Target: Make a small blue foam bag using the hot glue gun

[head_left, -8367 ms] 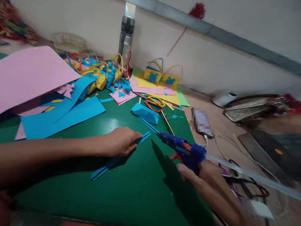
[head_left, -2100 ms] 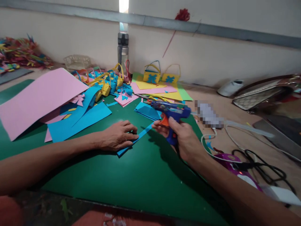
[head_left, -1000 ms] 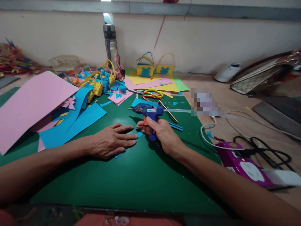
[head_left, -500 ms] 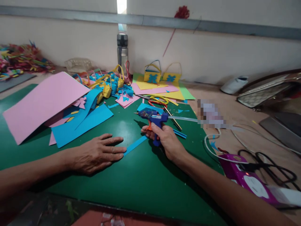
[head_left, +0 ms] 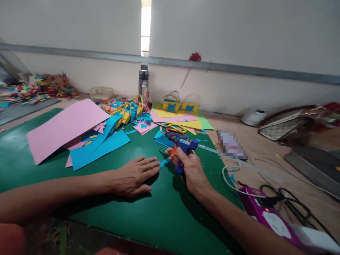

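My right hand [head_left: 190,166] grips a blue hot glue gun [head_left: 183,141] by its handle, with a finger by the orange trigger. A clear glue stick [head_left: 208,148] juts from the back of the gun, whose nozzle points left. Flat on the green board [head_left: 127,216], my left hand [head_left: 139,176] has its fingers stretched out. A narrow blue strip [head_left: 164,162] shows between the left fingertips and the right hand; part of it is covered. Folded blue pieces [head_left: 161,139] lie just behind the glue gun.
Pink sheet [head_left: 67,131] and blue sheet [head_left: 101,150] lie at left. Behind are small yellow bags [head_left: 170,106], scissors [head_left: 176,128] and a bottle [head_left: 143,85]. At right are a purple power strip [head_left: 269,216], cables, a pixelated flat object [head_left: 231,145] and a handbag [head_left: 289,124].
My left hand has slid right along the blue strip, hiding more of it. The glue gun stays in my right hand, its nozzle tipped up more. The camera view has tilted upward.
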{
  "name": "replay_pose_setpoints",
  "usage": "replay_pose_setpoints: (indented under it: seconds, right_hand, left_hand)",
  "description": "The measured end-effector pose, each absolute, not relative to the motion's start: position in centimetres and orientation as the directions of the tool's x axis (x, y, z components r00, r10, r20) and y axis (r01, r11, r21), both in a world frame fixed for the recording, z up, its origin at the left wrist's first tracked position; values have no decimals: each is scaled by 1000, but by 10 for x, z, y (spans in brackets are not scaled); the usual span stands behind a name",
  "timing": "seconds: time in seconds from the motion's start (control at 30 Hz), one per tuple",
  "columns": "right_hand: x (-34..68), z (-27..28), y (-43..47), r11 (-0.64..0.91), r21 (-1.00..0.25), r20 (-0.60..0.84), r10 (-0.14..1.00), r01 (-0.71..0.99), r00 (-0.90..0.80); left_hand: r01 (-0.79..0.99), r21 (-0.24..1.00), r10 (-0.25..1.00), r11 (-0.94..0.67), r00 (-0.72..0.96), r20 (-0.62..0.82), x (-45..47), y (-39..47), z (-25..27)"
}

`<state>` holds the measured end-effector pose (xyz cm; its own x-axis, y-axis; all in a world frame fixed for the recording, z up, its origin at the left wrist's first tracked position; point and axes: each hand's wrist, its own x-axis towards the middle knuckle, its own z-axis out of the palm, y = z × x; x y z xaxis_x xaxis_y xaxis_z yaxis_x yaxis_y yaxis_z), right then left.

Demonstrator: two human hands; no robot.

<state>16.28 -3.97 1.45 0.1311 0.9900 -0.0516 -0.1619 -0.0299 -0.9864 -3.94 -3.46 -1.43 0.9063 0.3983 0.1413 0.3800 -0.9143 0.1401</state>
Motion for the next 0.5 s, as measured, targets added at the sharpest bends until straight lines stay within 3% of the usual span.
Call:
replay_pose_setpoints:
  seconds: [0.23, 0.5]
  right_hand:
    - [211, 47, -63, 25, -981, -17, 977, -191, 214]
    - [252, 33, -74, 17, -971, -48, 964, -239, 263]
  left_hand:
    - [400, 258, 398, -879, 915, -65, -24, -25, -13]
    - [674, 120, 658, -729, 738, -147, -72, -17, -6]
